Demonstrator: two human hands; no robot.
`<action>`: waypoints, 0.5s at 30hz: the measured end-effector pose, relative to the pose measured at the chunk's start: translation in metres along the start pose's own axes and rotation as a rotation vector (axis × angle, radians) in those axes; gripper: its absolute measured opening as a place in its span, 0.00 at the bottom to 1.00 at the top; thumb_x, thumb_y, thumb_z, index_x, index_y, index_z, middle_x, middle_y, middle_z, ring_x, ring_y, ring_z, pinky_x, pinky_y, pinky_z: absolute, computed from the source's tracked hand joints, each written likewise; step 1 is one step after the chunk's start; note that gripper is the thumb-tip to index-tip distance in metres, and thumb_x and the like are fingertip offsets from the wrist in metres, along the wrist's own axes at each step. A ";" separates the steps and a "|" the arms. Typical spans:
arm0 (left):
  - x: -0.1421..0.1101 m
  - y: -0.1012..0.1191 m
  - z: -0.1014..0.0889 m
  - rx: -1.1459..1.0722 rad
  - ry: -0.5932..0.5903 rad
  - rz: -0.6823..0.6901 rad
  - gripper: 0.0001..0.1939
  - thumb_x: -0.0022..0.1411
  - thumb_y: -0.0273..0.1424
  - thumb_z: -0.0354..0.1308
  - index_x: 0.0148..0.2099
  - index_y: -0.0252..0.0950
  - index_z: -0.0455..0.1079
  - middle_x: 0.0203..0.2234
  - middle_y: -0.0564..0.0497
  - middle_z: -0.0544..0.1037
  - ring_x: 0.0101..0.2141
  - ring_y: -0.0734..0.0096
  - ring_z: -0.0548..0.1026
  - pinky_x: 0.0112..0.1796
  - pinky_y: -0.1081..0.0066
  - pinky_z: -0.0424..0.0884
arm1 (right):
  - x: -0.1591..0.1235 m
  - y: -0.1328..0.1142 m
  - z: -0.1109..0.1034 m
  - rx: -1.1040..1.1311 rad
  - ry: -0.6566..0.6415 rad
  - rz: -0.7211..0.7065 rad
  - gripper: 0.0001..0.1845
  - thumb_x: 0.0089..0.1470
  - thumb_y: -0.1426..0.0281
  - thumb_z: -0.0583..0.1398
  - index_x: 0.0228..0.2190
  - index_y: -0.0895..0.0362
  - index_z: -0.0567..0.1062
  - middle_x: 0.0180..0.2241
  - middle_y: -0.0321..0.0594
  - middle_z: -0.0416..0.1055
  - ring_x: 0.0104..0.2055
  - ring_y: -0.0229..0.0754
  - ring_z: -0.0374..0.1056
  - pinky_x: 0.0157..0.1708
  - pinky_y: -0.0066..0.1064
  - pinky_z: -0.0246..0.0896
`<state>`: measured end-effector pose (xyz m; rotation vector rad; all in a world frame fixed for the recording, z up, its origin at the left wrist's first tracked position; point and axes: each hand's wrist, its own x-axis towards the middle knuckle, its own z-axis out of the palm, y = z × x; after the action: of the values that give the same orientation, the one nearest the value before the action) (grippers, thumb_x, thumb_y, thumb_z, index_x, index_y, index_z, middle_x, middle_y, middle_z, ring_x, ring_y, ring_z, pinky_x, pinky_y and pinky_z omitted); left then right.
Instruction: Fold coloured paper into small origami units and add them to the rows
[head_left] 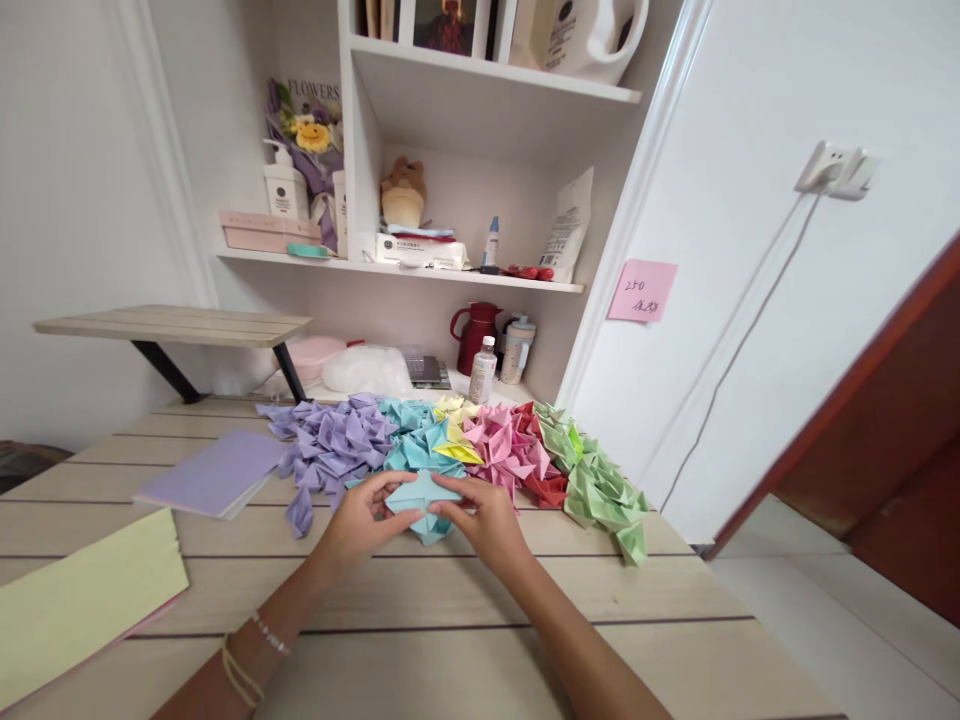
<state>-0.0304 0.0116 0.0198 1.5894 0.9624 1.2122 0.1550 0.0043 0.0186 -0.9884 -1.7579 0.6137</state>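
A partly folded piece of light blue paper (421, 490) is held up between my two hands, over the slatted table. My left hand (369, 515) pinches its left end between thumb and fingers. On the right end, my right hand (472, 512) pinches it the same way. Just behind the paper lies a pile of folded blue paper pieces (426, 445), partly hidden by it. Beside that pile are folded purple pieces (337, 440) on the left, and yellow (454, 430), pink (506, 445), red (550, 490) and green (600, 480) ones toward the right.
Purple paper sheets (214, 470) and yellow paper sheets (90, 600) lie at the left on the table (420, 650). A small raised stand (176, 325) is at the back left. Behind the piles stand a clear bottle (483, 372), a red jug (474, 335) and a cup (517, 350).
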 end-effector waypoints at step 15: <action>0.005 0.001 -0.006 -0.133 0.017 -0.031 0.12 0.47 0.33 0.62 0.35 0.33 0.74 0.28 0.49 0.79 0.30 0.68 0.75 0.33 0.72 0.70 | 0.002 0.000 -0.001 0.321 -0.022 0.149 0.14 0.47 0.62 0.61 0.33 0.57 0.78 0.31 0.41 0.75 0.29 0.39 0.67 0.26 0.28 0.62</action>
<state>-0.0353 0.0168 0.0231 1.4570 0.8956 1.2440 0.1557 0.0060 0.0203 -0.8936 -1.5509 0.9716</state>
